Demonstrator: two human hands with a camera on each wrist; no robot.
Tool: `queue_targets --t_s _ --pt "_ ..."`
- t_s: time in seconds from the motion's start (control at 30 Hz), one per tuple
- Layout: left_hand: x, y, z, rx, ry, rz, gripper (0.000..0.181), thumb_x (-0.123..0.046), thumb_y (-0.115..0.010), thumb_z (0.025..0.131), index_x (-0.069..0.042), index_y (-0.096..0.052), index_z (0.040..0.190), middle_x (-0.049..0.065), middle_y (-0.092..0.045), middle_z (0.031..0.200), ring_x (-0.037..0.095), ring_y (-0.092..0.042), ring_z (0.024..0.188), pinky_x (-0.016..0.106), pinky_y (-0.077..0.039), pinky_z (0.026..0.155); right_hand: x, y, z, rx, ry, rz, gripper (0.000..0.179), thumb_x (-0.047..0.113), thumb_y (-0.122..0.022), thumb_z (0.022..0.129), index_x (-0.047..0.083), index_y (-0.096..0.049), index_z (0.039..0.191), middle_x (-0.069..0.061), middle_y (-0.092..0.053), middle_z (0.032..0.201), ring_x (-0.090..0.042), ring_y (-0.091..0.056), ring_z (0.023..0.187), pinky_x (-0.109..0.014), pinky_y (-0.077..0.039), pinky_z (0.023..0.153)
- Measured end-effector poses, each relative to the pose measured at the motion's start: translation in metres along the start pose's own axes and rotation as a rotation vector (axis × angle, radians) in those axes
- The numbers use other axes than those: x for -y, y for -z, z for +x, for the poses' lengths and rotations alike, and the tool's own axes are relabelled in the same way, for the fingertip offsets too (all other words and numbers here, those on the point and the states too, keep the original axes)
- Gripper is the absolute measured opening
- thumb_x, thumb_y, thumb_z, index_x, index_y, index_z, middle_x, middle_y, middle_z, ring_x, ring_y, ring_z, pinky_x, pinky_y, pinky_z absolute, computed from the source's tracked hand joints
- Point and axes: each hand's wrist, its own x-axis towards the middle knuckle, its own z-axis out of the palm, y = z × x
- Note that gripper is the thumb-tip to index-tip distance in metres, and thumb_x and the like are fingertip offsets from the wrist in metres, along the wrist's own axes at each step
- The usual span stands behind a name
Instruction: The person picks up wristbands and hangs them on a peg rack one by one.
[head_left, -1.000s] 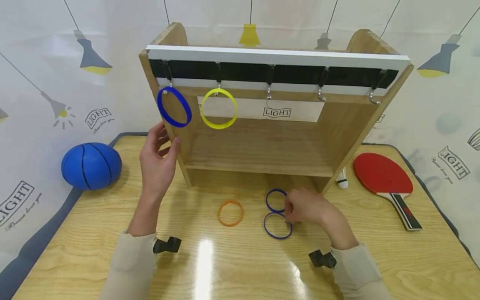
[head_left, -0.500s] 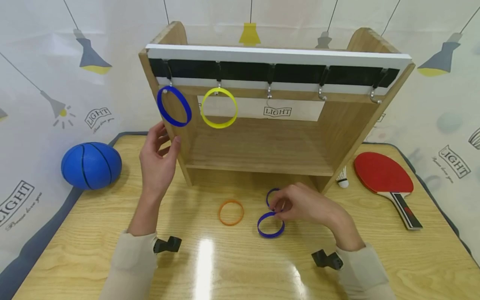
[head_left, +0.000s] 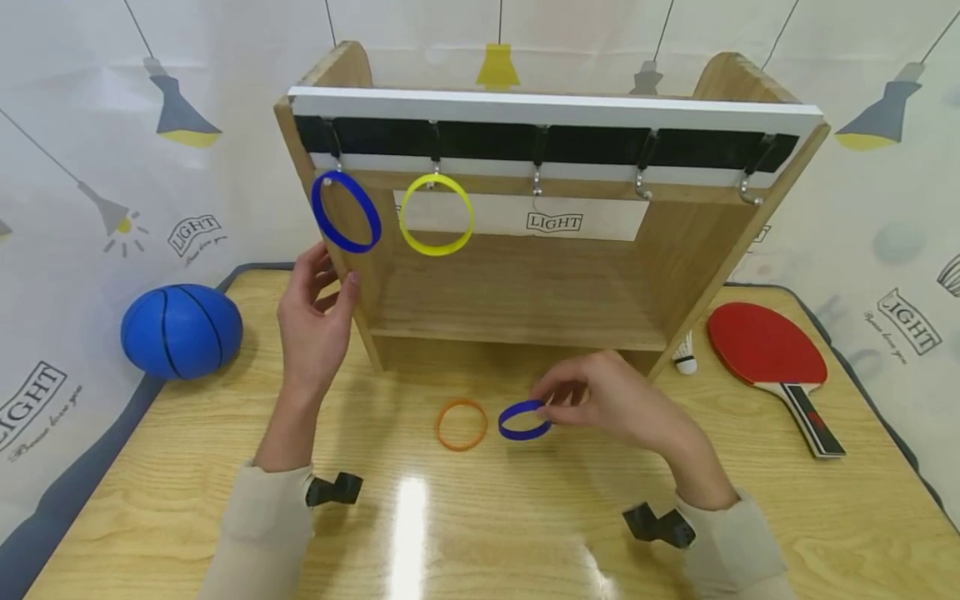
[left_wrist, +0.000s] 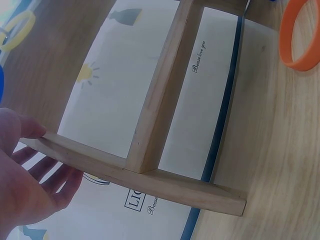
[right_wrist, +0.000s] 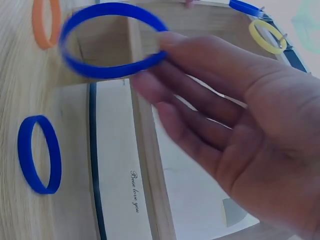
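Observation:
My right hand (head_left: 611, 400) pinches a blue wristband (right_wrist: 100, 73) between thumb and fingers, raised off the table. A second blue wristband (right_wrist: 23, 155) lies on the table in the right wrist view; my right hand hides it in the head view. Left of the held band, an orange wristband (head_left: 439, 425) lies flat. My left hand (head_left: 315, 321) grips the left side panel of a wooden shelf (head_left: 517, 292), thumb in front and fingers behind. On its leftmost hook hangs another blue wristband (head_left: 356, 247), and a yellow wristband (head_left: 437, 250) hangs on the hook beside it.
Along the shelf's front runs a rail (head_left: 487, 142) with several hooks; the three toward the right bear nothing. A blue ball (head_left: 182, 332) sits at the left. At the right are a shuttlecock (head_left: 686, 358) and a red table tennis bat (head_left: 765, 343).
My right hand has picked up the nearer blue wristband from the table and moved it left and upward, toward the orange one. My left hand has stayed on the shelf panel.

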Motion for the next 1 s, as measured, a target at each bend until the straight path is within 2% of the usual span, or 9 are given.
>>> queue_targets --t_s 0.13,0.2,0.33,0.47,0.63,0.73,0.87,1.0 --pt "-0.017 -0.002 -0.003 0.001 0.005 0.001 0.041 -0.005 -0.061 0.096 -0.005 -0.054 0.136 0.012 -0.060 0.125 0.027 -0.059 0.111 0.030 -0.050 0.084 0.007 0.003 0.000 -0.157 0.012 0.080 0.014 0.020 -0.078 0.086 0.019 -0.076 0.099 0.012 -0.070 0.086 -0.010 -0.065 0.077 -0.029 -0.053 0.065" --pt "-0.025 -0.003 -0.004 0.001 0.007 -0.001 0.041 -0.002 -0.060 0.096 -0.001 -0.053 0.136 0.016 -0.059 0.125 0.030 -0.059 0.111 0.029 -0.050 0.083 0.012 0.005 -0.001 -0.234 0.026 0.155 0.016 0.019 -0.078 0.085 0.019 -0.076 0.101 0.010 -0.071 0.089 -0.013 -0.066 0.079 -0.029 -0.054 0.067" --pt "-0.030 -0.005 -0.006 0.001 0.011 -0.006 0.041 0.001 -0.059 0.095 0.004 -0.051 0.135 0.020 -0.059 0.125 0.031 -0.059 0.110 0.029 -0.050 0.083 0.029 0.011 -0.002 -0.372 0.045 0.394 0.018 0.010 -0.077 0.085 0.012 -0.076 0.103 -0.003 -0.073 0.094 -0.023 -0.068 0.079 -0.031 -0.056 0.067" --pt "-0.030 -0.004 -0.007 -0.013 0.008 0.000 0.040 0.000 -0.059 0.095 0.001 -0.053 0.135 0.016 -0.060 0.125 0.029 -0.059 0.110 0.030 -0.050 0.084 0.052 0.024 0.003 -0.494 0.108 0.620 0.021 -0.001 -0.074 0.085 0.000 -0.073 0.106 -0.015 -0.071 0.097 -0.029 -0.065 0.072 -0.032 -0.056 0.063" --pt "-0.031 -0.003 -0.005 -0.020 -0.009 0.013 0.040 -0.002 -0.060 0.096 0.000 -0.053 0.135 0.014 -0.060 0.125 0.028 -0.059 0.110 0.033 -0.050 0.085 0.074 0.042 0.017 -0.633 0.174 0.737 0.022 -0.001 -0.072 0.087 -0.004 -0.071 0.109 -0.019 -0.070 0.100 -0.029 -0.060 0.067 -0.031 -0.054 0.058" --pt "-0.031 -0.003 -0.005 -0.019 -0.007 0.018 0.040 -0.001 -0.060 0.095 0.000 -0.053 0.135 0.015 -0.060 0.125 0.028 -0.060 0.110 0.032 -0.050 0.084 0.081 0.049 0.027 -0.714 0.182 0.784 0.024 0.002 -0.072 0.087 -0.004 -0.071 0.110 -0.019 -0.070 0.104 -0.030 -0.063 0.076 -0.031 -0.055 0.058" --pt "-0.031 -0.004 -0.005 -0.021 0.002 0.024 0.040 0.000 -0.060 0.095 0.001 -0.053 0.134 0.015 -0.060 0.125 0.029 -0.060 0.109 0.029 -0.051 0.083 0.082 0.053 0.039 -0.795 0.202 0.876 0.026 0.003 -0.073 0.087 -0.005 -0.069 0.112 -0.020 -0.069 0.108 -0.031 -0.065 0.090 -0.030 -0.056 0.058" --pt "-0.026 -0.005 -0.005 -0.023 -0.001 0.022 0.040 0.000 -0.060 0.095 0.000 -0.054 0.134 0.016 -0.060 0.124 0.031 -0.060 0.109 0.027 -0.050 0.082 0.077 0.053 0.045 -0.839 0.191 0.927 0.029 0.005 -0.073 0.087 -0.006 -0.069 0.113 -0.020 -0.068 0.110 -0.032 -0.066 0.094 -0.029 -0.056 0.059"
